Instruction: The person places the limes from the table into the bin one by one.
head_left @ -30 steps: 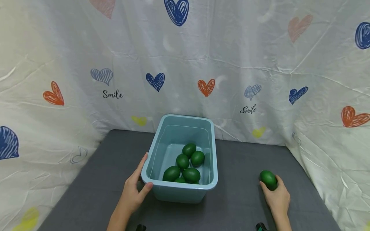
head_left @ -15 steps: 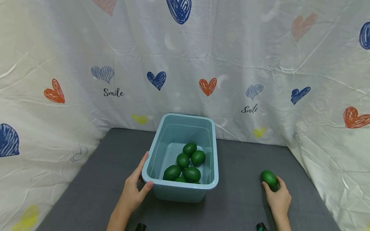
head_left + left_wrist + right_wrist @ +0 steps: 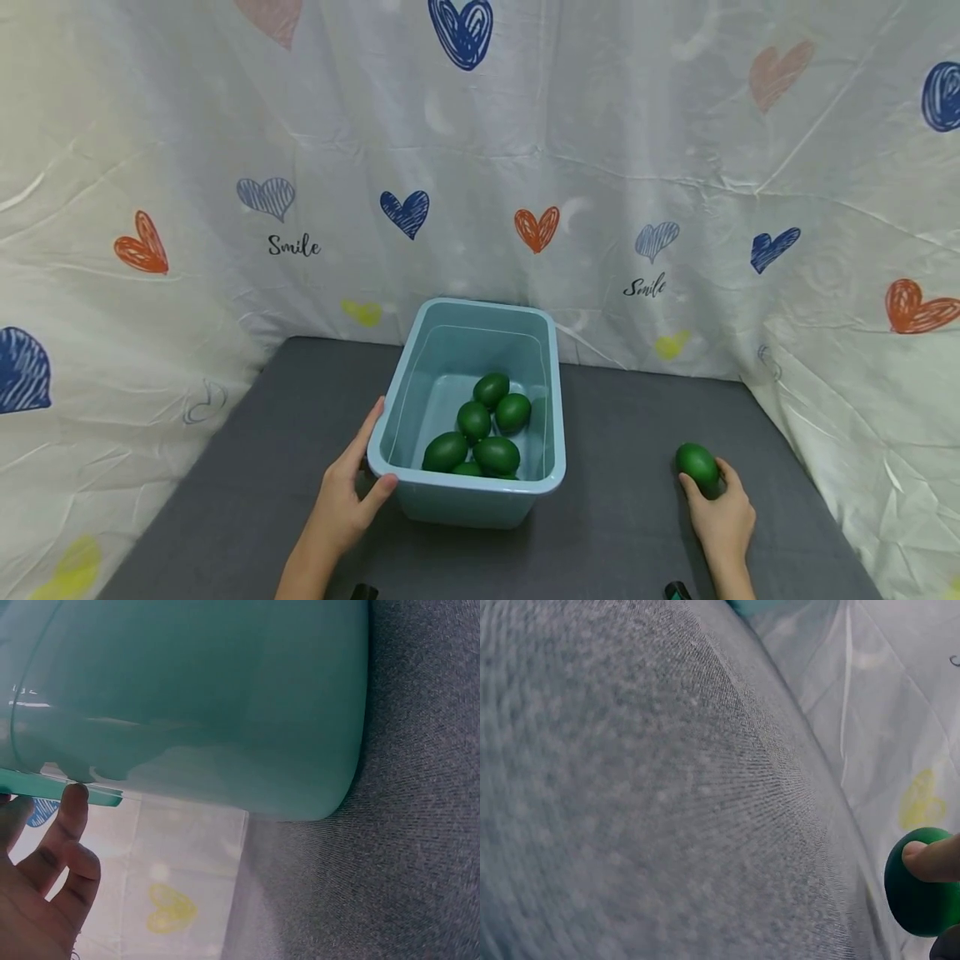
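On the dark grey table, a light blue plastic bin holds several glossy green egg-shaped fruits. My left hand holds the bin's near left corner, thumb at the front rim and fingers along the left side. The left wrist view shows fingertips right at the rim, beside the bin's wall. Off to the right of the bin, my right hand grips another green egg-shaped fruit between thumb and fingers. In the right wrist view, the thumb lies across this fruit.
Behind the table hangs a white curtain printed with hearts and the word Smile. The bin's far end stands close to this curtain. Small black objects show at the bottom edge, near each wrist.
The right hand and its fruit have shifted very slightly to the right. The left hand and the bin stay put; the head view sways a little.
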Action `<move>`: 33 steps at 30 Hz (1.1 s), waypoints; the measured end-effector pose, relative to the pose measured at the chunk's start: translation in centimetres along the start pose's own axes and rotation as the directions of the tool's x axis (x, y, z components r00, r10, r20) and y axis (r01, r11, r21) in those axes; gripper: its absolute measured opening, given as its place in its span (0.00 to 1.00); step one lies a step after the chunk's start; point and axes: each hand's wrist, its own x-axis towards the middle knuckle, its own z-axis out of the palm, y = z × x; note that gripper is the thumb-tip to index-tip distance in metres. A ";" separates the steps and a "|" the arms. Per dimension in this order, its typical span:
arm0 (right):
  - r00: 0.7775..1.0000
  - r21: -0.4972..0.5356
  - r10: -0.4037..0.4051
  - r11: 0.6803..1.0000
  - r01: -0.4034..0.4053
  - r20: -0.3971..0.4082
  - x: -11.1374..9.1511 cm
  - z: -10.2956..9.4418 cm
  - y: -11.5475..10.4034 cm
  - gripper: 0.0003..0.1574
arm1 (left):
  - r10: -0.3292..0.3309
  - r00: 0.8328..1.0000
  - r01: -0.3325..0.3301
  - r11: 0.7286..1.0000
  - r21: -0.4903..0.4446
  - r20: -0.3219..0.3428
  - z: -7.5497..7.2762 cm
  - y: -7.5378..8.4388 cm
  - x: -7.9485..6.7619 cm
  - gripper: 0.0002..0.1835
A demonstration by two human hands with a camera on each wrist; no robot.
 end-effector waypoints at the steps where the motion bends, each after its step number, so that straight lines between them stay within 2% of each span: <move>1: 1.000 0.004 -0.001 1.000 0.001 0.001 0.0 -0.1 -0.1 0.44 | -0.003 1.000 0.003 1.000 0.003 0.003 0.0 0.0 0.0 0.44; 15: 0.988 0.012 -0.118 0.993 0.120 -0.102 0.7 -1.6 -3.0 0.42 | -0.005 1.000 0.005 1.000 0.017 0.018 -0.2 0.1 0.0 0.44; 25: 0.954 0.069 -0.232 0.966 0.249 -0.191 1.0 -3.0 -5.9 0.41 | 0.003 1.000 -0.003 1.000 0.008 0.016 -0.3 0.1 0.1 0.43; 33: 0.946 0.112 -0.261 0.952 0.286 -0.192 0.4 -3.9 -7.7 0.41 | -0.003 1.000 0.003 1.000 0.012 0.022 -0.2 0.2 0.2 0.44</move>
